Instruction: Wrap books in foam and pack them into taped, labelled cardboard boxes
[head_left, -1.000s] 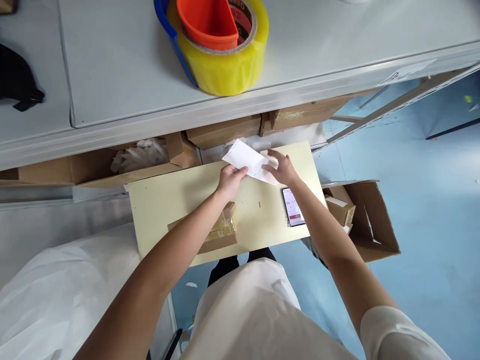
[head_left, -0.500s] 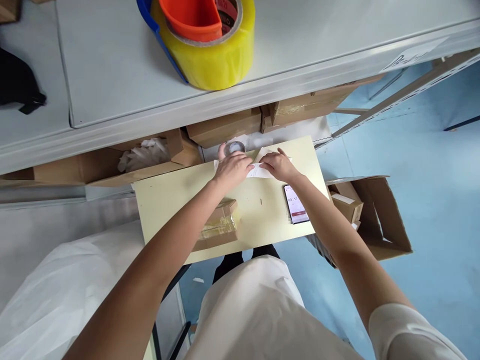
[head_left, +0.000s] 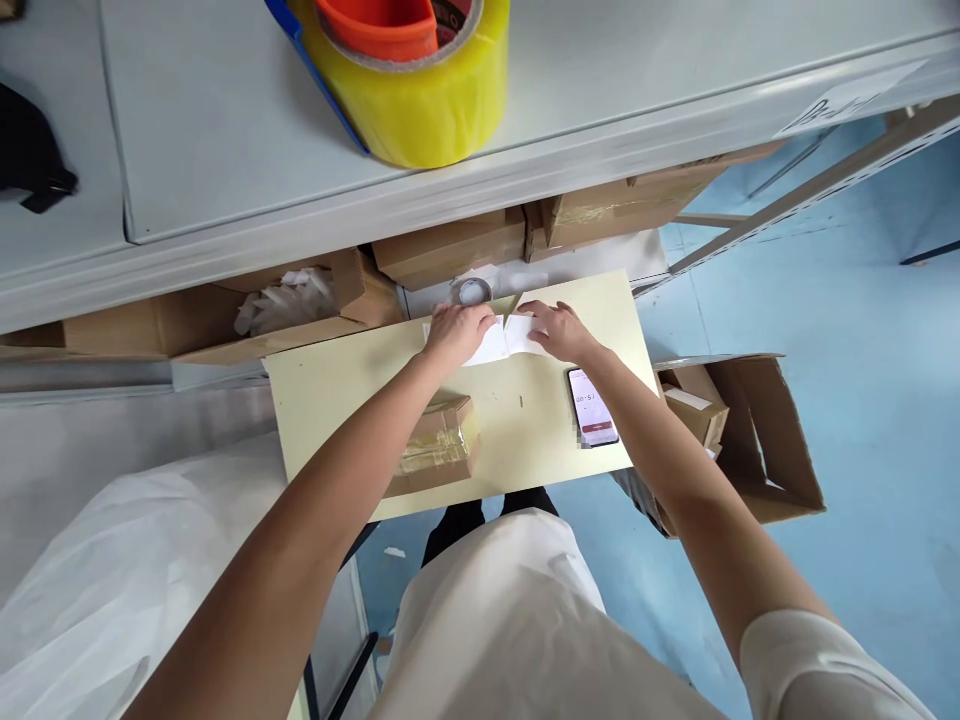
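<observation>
At the far edge of a small pale yellow table [head_left: 345,385], both hands grip white paper. My left hand [head_left: 457,335] pinches the left piece of paper [head_left: 489,345]. My right hand [head_left: 559,330] has thumb and fingers closed on the right piece of paper [head_left: 523,333]. Between the hands a V-shaped gap opens at the paper's upper edge; whether it is one torn sheet or two pieces I cannot tell. Just beyond my left hand lies a small roll of tape [head_left: 474,291]. A taped cardboard box [head_left: 439,445] rests nearer me, partly behind my left forearm.
A phone showing a timer [head_left: 594,408] lies by my right forearm. An open carton [head_left: 780,430] holding small boxes stands to the right. Above the table juts a grey shelf [head_left: 637,80] with a yellow tape roll [head_left: 442,110]. Cartons [head_left: 450,245] line the back.
My hands have drawn slightly apart, and a gap has opened in the paper between them. More of the white paper shows now. The left fingers have come away from beside the tape roll.
</observation>
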